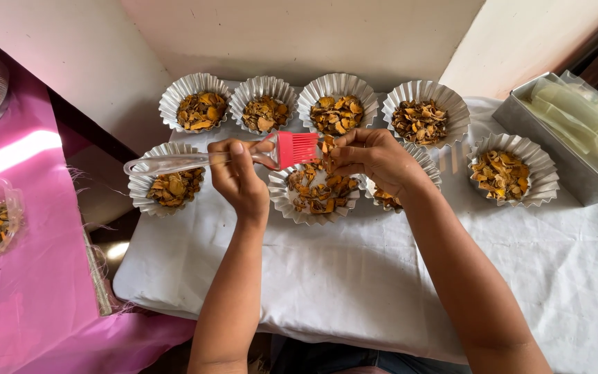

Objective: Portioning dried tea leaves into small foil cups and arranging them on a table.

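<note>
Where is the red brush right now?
In the head view, centre: the red brush is held in the left hand, bristles above the middle fluted cup, beside the right hand.

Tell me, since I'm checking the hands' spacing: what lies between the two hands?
In the head view, the brush's red bristle head sits between left hand and right hand, over a fluted foil cup.

I see shiny pleated foil cups (264,93), a brush (296,148) with red silicone bristles and clear glossy plastic handle, matt white cloth (354,277) under them.
</note>
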